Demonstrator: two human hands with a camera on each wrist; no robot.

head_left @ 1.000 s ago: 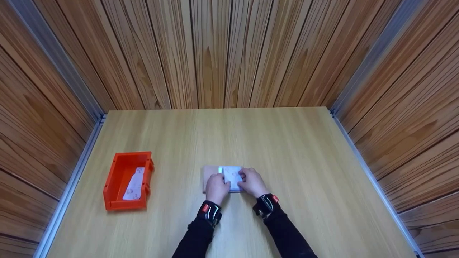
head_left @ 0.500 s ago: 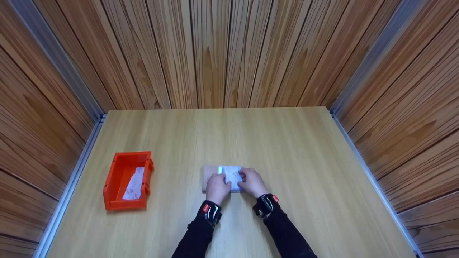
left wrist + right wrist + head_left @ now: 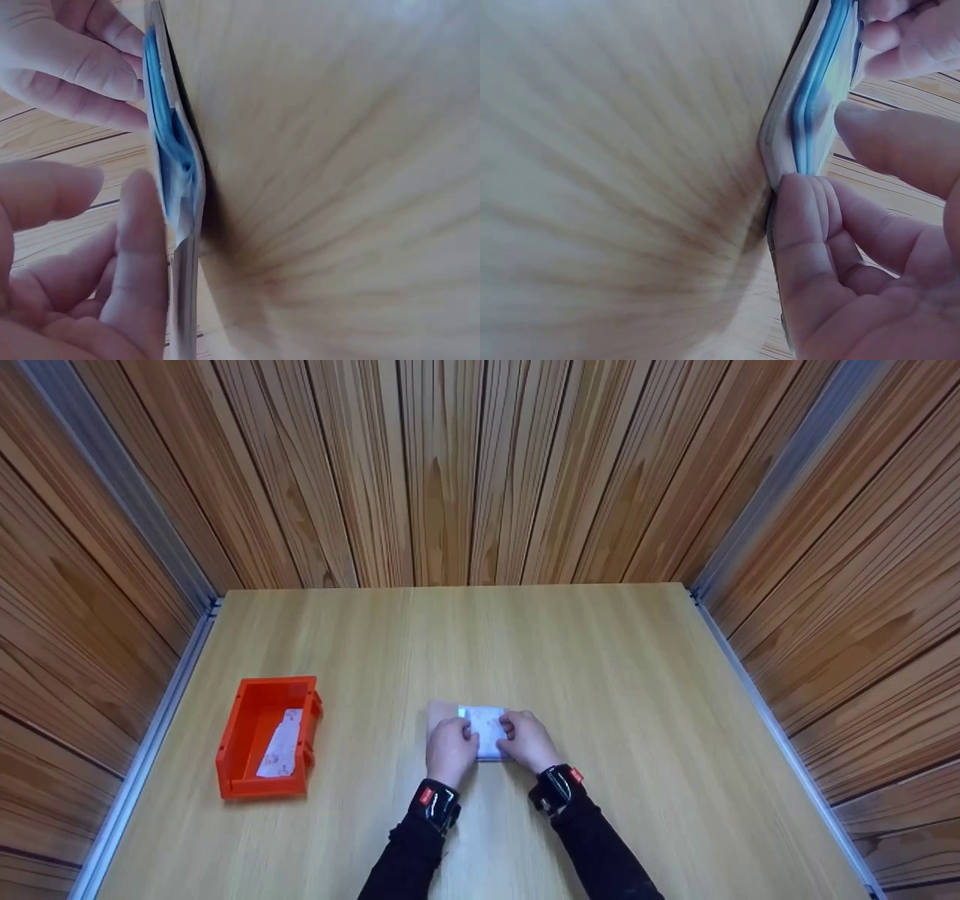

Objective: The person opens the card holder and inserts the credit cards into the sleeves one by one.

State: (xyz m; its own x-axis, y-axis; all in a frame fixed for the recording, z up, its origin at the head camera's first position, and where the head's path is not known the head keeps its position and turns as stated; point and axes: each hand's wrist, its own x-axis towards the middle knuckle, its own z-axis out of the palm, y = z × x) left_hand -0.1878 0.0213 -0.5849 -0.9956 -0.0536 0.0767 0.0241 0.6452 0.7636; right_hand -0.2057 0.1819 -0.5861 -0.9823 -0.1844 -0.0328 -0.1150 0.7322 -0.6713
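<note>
Between the hands on the table is a flat, folder-like item with a white patterned face (image 3: 487, 727), blue layers along its edge and a pinkish-beige flap (image 3: 441, 712) at its left. Over the flap and the white part's left side lies my left hand (image 3: 452, 750); in the left wrist view its fingertips are apart, one touching the item. My right hand (image 3: 529, 741) holds the item's right edge, fingertips against the rim and one digit at the face. In the left wrist view, the blue layers (image 3: 171, 135) bulge from the opening.
An orange open bin (image 3: 262, 788) stands at the left of the table, with a white patterned, irregularly shaped piece (image 3: 280, 748) lying in it. Wood-panelled walls (image 3: 442, 472) with metal corner rails (image 3: 757, 690) surround the wooden table (image 3: 600, 660).
My left hand has shifted slightly left. The beige flap's outer edge has moved a little up and right in the head view. My right hand has stayed in place.
</note>
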